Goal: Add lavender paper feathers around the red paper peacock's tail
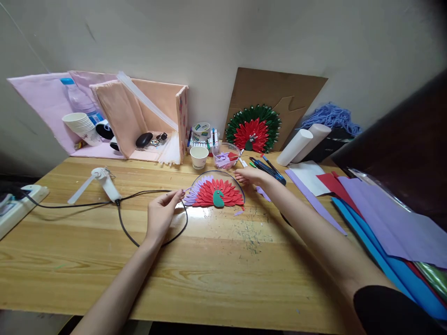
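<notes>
Currently I observe the left hand [162, 212] narrowly pinching a purple petal [187, 189]; the red-and-purple peacock [213, 191] lies just right of it on the counter [195, 274], near the curled right hand [249, 176], whose contents I cannot tell

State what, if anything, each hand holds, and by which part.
The left hand seems to pinch a purple strip by one end; whether the right hand holds anything cannot be told.

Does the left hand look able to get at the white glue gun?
Probably yes: only the black cord appears to lie between the left hand and the white glue gun.
</notes>
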Demonstrator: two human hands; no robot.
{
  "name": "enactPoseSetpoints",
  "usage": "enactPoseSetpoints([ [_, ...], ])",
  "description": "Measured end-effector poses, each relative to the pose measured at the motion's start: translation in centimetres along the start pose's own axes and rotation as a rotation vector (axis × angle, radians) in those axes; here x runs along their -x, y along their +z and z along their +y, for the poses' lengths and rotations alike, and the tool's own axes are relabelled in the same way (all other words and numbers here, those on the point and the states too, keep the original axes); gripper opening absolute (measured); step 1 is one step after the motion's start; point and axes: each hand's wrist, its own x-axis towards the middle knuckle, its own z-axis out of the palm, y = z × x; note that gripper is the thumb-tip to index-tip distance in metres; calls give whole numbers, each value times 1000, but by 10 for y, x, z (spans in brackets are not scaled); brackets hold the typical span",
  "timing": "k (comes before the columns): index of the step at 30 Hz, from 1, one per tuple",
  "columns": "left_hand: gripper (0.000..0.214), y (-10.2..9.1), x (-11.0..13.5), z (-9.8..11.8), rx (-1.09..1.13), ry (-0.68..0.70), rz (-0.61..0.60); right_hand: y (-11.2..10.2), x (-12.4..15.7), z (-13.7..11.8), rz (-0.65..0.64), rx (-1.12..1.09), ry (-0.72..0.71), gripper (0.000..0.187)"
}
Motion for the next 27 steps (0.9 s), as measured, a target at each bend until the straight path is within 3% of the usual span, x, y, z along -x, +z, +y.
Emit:
enactPoseSetpoints([
  [5, 38, 0, -17, -17, 49, 26, -53, -1, 3, -7, -52, -77, 161, 28],
  [9, 37, 3, -19, -22, 169, -52, -123, 3, 3, -8, -97, -90, 215, 35],
  [14, 40, 3, -16, -18, 257, -130, -132, 8, 4, -10, -121, -80, 203, 38],
  [18, 41, 0, -14, -14, 295, -166, -125, 13, 8, -7, -144, -90, 108, 23],
  [22, 37, -5, -14, -11, 315, -28, -73, 13, 13, 3, -140, -101, -4, 5],
  [27, 25, -11, -7, 7, 229, 236, 26, -3, 28, 20, -100, -124, -74, 9],
])
